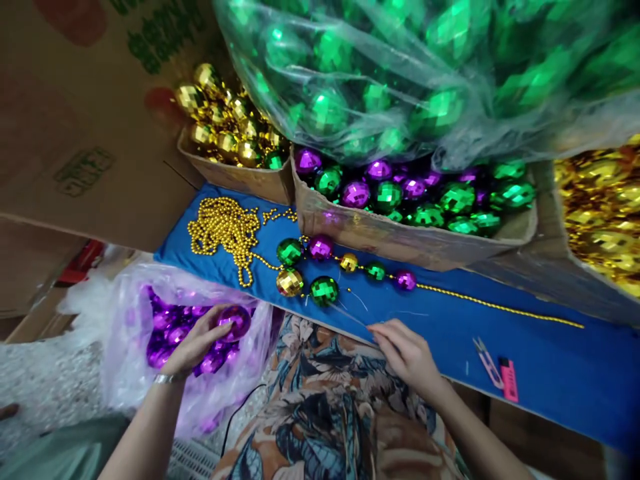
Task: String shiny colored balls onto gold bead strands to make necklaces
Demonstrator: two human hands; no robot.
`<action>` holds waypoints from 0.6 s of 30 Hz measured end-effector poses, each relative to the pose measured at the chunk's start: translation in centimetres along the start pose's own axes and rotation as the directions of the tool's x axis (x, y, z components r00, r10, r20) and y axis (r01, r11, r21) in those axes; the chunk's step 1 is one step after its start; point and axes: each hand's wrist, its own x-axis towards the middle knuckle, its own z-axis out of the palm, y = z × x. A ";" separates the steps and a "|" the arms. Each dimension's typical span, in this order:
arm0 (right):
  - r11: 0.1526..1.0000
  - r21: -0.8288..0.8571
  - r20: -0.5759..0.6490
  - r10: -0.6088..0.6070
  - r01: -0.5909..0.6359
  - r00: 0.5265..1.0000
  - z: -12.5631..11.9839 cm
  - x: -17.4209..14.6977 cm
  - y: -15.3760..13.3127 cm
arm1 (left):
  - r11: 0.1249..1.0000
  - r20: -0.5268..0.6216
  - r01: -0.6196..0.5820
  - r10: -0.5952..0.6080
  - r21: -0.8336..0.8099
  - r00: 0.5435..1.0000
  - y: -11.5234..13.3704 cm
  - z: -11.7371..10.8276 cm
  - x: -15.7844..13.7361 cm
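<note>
My left hand (200, 341) is closed around a shiny purple faceted ball (235, 324), above a plastic bag (120, 347) of similar purple balls. Near the front edge of the blue-covered table (440, 320), my right hand (404, 350) pinches the end of a thin clear thread (353, 316). That thread runs left to a green ball (325, 291), the end one of a curved strand. In the strand a gold ball (289, 282), another green ball (289, 251) and a purple ball (321, 247) follow, then smaller balls and a thin gold bead string (500, 307).
Loose gold bead chain (225, 230) is heaped at the table's left. Thread snips (487, 363) and a pink lighter (509, 379) lie at the right. Behind stand cardboard boxes of gold balls (227, 143) and purple and green balls (389, 196), under a large bag of green balls (360, 80).
</note>
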 end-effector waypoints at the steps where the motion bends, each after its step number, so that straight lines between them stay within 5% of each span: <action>1: 0.998 -0.027 0.029 -0.049 0.049 0.998 0.3 0.2 -0.4 | 0.993 0.075 -0.060 0.067 -0.097 0.995 1.7 0.7 -0.4; 6: 0.963 -0.202 0.095 -0.161 0.177 0.982 0.6 0.1 -1.7 | 0.905 0.166 -0.210 0.287 -0.370 0.943 8.3 6.5 -0.9; 13: 0.936 -0.339 -0.007 -0.102 0.094 0.995 -1.2 -1.2 -1.7 | 0.829 0.316 -0.557 0.544 -0.057 0.777 11.7 11.5 -0.2; 18: 0.919 -0.388 -0.016 -0.084 0.071 0.996 -1.9 -1.9 -1.4 | 0.837 0.293 -0.533 0.544 -0.123 0.787 12.4 12.8 -0.5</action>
